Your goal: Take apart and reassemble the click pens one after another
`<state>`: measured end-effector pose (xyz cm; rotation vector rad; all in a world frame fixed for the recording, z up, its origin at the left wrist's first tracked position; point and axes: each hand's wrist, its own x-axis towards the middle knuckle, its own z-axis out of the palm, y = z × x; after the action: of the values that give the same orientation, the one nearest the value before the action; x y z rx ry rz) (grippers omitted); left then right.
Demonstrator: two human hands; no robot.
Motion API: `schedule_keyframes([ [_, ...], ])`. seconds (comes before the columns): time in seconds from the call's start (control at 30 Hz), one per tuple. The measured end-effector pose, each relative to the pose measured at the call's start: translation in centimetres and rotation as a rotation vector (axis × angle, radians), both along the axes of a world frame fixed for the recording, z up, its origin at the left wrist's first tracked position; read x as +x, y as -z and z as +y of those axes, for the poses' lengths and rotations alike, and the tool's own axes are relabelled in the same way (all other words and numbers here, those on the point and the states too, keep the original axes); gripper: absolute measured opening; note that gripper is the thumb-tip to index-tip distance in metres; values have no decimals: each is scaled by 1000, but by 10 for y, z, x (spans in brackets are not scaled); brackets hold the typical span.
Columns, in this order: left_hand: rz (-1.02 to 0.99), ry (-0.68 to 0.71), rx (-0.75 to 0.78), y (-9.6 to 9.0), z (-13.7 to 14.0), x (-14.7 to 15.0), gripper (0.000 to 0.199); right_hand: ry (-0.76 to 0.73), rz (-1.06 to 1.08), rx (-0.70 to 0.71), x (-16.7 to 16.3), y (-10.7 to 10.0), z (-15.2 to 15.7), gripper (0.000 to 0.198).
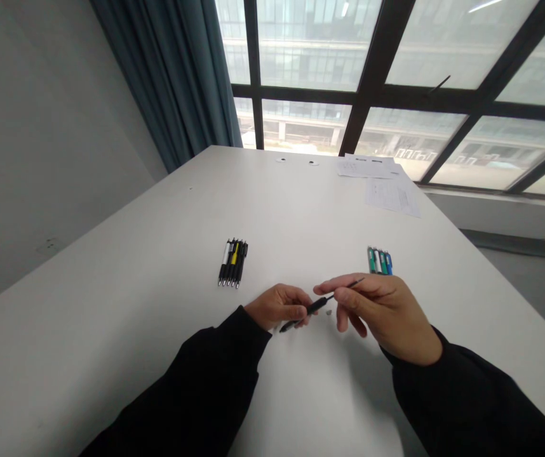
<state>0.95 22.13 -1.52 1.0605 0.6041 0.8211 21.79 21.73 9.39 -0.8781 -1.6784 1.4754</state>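
Observation:
My left hand [277, 304] is closed round a black pen barrel [317, 305], which slants up to the right above the table. From the barrel's upper end a thin dark refill [357, 281] sticks out. My right hand [391, 314] pinches this refill between thumb and forefinger, its other fingers curled loosely below. Just under the barrel's end, a small grey piece [328, 311], perhaps the pen's tip, shows between the hands. Beyond my left hand lies a row of several black pens [233, 263], some with white or yellow parts. Several green, white and blue pens [380, 260] lie behind my right hand, partly hidden by it.
All of this is on a large white table [158, 254]. Papers [372, 168] lie at its far right corner, and two small white items [313, 163] sit near the far edge. A blue curtain [172, 76] and a window with dark frames stand behind.

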Motion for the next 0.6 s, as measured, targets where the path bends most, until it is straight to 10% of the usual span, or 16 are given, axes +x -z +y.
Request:
schedule_keyframes([
  [0.6, -37, -15, -5, 3, 0, 2, 55, 32, -146, 103, 0, 7, 4, 20],
])
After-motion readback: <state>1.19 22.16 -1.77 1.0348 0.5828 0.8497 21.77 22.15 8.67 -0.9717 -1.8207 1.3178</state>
